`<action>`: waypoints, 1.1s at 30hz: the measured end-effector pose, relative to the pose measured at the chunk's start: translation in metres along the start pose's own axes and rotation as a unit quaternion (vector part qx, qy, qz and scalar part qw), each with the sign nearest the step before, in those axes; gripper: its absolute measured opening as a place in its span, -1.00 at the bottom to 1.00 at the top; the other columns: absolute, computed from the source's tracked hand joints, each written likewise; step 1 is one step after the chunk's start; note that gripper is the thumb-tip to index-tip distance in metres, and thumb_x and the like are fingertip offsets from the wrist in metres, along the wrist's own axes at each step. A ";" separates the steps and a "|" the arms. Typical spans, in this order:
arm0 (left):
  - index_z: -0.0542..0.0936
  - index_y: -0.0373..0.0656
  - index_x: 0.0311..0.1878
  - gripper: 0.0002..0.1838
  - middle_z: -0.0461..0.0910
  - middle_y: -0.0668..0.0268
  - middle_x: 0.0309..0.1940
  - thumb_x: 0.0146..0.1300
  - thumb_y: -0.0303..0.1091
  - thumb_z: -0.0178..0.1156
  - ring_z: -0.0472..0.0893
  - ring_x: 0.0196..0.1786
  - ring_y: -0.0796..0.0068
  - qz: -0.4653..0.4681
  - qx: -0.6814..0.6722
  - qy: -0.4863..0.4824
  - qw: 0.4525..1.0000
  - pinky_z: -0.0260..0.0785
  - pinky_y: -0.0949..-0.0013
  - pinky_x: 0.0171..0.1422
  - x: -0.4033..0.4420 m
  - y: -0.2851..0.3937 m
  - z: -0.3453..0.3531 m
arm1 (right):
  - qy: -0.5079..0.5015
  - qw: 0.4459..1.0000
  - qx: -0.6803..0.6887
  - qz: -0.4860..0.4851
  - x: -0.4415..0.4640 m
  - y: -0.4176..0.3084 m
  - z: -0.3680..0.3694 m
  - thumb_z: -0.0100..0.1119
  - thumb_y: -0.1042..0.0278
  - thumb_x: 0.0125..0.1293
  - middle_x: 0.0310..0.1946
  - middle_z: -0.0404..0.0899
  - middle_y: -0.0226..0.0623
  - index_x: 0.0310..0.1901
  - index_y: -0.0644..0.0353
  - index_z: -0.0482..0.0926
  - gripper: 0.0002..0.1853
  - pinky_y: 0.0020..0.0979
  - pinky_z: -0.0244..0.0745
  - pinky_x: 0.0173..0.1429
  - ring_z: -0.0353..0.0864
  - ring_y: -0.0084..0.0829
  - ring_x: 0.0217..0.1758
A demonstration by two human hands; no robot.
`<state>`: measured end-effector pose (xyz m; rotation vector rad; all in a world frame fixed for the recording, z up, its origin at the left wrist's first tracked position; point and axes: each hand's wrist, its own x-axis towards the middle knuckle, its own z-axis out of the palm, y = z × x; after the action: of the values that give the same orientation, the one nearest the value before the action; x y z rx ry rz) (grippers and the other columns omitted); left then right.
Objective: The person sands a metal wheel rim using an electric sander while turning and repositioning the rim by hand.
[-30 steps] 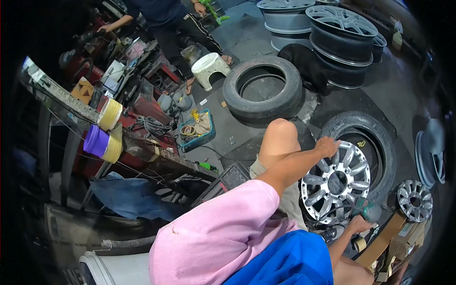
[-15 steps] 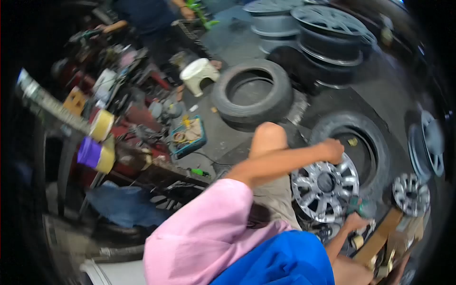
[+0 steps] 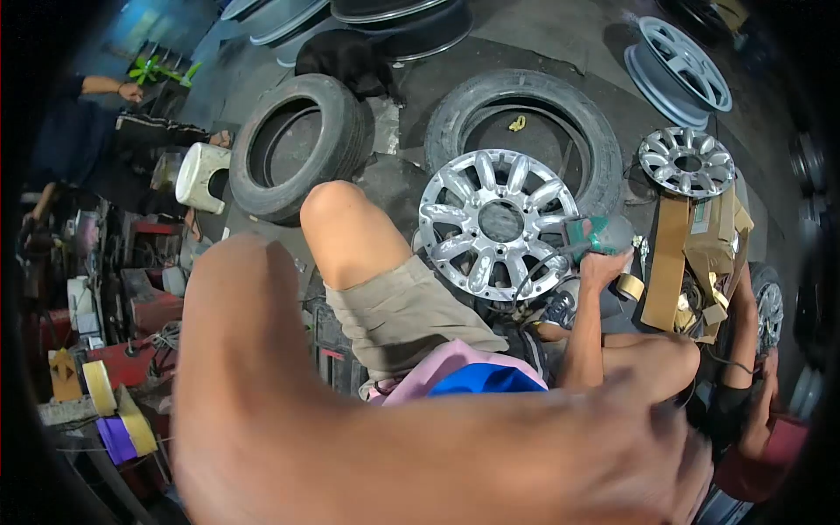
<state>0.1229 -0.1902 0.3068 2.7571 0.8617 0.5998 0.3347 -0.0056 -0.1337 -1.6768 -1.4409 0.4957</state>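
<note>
My right hand (image 3: 605, 268) is wrapped round a green power tool (image 3: 598, 236) at the right edge of a silver multi-spoke wheel face (image 3: 500, 224). The wheel face lies in front of my knees, overlapping the near side of a black tire (image 3: 527, 92). My left arm is raised close to the camera and crosses the lower part of the view. At its end, my left hand (image 3: 643, 442) is large and smeared by motion, so its fingers cannot be made out. A roll of tape (image 3: 630, 286) is beside the tool.
A smaller spoked wheel (image 3: 688, 163) and a cardboard box (image 3: 710, 232) are at the right, near another person's arm (image 3: 742, 319). A second tire (image 3: 296, 147), a white stool (image 3: 202, 178) and a black animal (image 3: 343, 59) are at the upper left. Another person (image 3: 74, 131) is at the far left.
My left hand has left the wheel's upper rim and come up close to the camera. The view has turned right, shifting the scene leftward. My right hand still holds the tool.
</note>
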 end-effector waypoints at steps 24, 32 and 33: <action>0.70 -0.27 0.29 -0.21 0.66 -0.13 0.31 0.40 0.33 0.21 0.61 0.43 -0.13 -0.694 -0.084 -0.143 0.700 0.43 -0.02 0.54 -0.225 -0.383 0.333 | 0.046 0.987 -0.107 -0.112 0.017 -0.003 0.007 0.70 -0.21 0.02 -0.07 0.54 0.01 0.00 0.21 0.79 -0.32 0.09 0.45 0.16 0.57 0.15 0.06; 0.59 -0.35 0.42 0.01 0.56 -0.20 0.43 0.32 0.50 0.23 0.53 0.52 -0.16 -0.751 -0.081 -0.123 0.643 0.36 -0.01 0.60 -0.208 -0.365 0.313 | -0.017 0.985 -0.056 -0.164 0.019 -0.016 0.016 0.71 -0.20 -0.02 -0.10 0.53 0.00 -0.01 0.23 0.76 -0.30 0.11 0.44 0.13 0.57 0.17 0.05; 0.58 -0.36 0.44 0.07 0.56 -0.20 0.42 0.27 0.54 0.25 0.52 0.53 -0.14 -0.734 -0.095 -0.150 0.656 0.34 0.01 0.61 -0.205 -0.365 0.305 | -0.021 0.983 -0.070 -0.167 0.020 -0.015 0.015 0.68 -0.22 0.03 -0.03 0.55 0.05 0.02 0.24 0.77 -0.29 0.11 0.46 0.15 0.58 0.20 0.08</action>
<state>-0.0827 -0.0306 -0.1418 1.0865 2.1817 -0.1290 0.3193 0.0179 -0.1256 -1.4944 -1.7795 0.2486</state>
